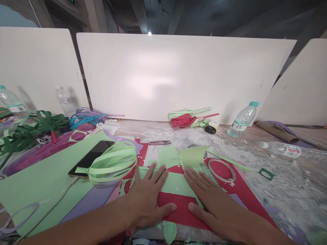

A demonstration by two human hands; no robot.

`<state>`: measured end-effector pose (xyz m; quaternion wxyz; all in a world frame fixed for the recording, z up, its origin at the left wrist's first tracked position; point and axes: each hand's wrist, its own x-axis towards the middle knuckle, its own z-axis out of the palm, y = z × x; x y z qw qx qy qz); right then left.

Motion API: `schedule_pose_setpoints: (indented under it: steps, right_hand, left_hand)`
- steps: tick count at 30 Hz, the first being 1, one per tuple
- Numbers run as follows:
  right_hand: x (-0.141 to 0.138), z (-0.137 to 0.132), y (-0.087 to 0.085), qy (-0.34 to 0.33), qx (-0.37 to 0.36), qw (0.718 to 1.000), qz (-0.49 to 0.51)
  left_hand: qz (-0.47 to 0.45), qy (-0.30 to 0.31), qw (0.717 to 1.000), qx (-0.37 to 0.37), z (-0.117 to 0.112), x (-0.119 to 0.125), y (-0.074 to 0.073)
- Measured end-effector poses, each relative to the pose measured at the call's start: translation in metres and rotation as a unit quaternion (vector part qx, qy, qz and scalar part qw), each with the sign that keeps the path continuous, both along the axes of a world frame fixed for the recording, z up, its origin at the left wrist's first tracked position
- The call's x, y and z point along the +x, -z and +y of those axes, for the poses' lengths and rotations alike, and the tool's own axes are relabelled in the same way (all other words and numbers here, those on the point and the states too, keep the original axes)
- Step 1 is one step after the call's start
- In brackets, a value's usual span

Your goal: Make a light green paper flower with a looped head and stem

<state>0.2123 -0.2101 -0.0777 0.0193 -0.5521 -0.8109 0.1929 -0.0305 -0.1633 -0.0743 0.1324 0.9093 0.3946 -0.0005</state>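
My left hand [149, 195] lies flat with fingers spread, across a light green paper strip [177, 183] and the red sheet [176, 200] beneath it. My right hand [208, 194] rests flat on the right part of the same papers, fingers stretched out and thumb toward the left one. Just past its fingertips, a light green piece of paper [194, 156] curls up. Left of my left hand sits a rounded bundle of green paper strips [112, 163], partly over a black phone [93, 156]. A ring of clear tape [222, 170] lies beyond my right hand.
Thread snips [159, 143] lie behind the papers. A bottle [242, 120] leans on the white partition [186, 78]; another bottle [288, 149] lies at the right. Red strip bundles [182, 120] sit at the back. A white cable [51, 207] crosses the large green sheet [46, 177] at left.
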Motion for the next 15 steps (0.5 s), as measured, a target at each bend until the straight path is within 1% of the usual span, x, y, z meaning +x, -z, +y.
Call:
schedule_pose_setpoints:
  steps: [4,8,12,13,15]
  right_hand:
    - [0.01,-0.007,-0.002,0.039,-0.021,0.999,-0.028]
    - [0.024,-0.014,0.006,0.068,-0.003,0.997,-0.032]
    - [0.039,-0.018,0.017,0.073,0.062,0.994,-0.043]
    - [0.042,-0.017,0.017,0.069,0.088,0.992,-0.05]
    - [0.044,-0.013,0.011,0.064,0.148,0.985,-0.063]
  left_hand:
    - [0.008,-0.006,1.0,-0.005,0.0,0.001,-0.002]
    - [0.016,-0.007,1.0,-0.007,0.0,0.002,-0.004]
    - [0.021,-0.007,1.0,-0.004,0.0,0.002,-0.004]
    - [0.02,-0.007,1.0,-0.004,0.0,0.002,-0.004]
    - [0.017,-0.007,1.0,-0.003,0.0,0.002,-0.007]
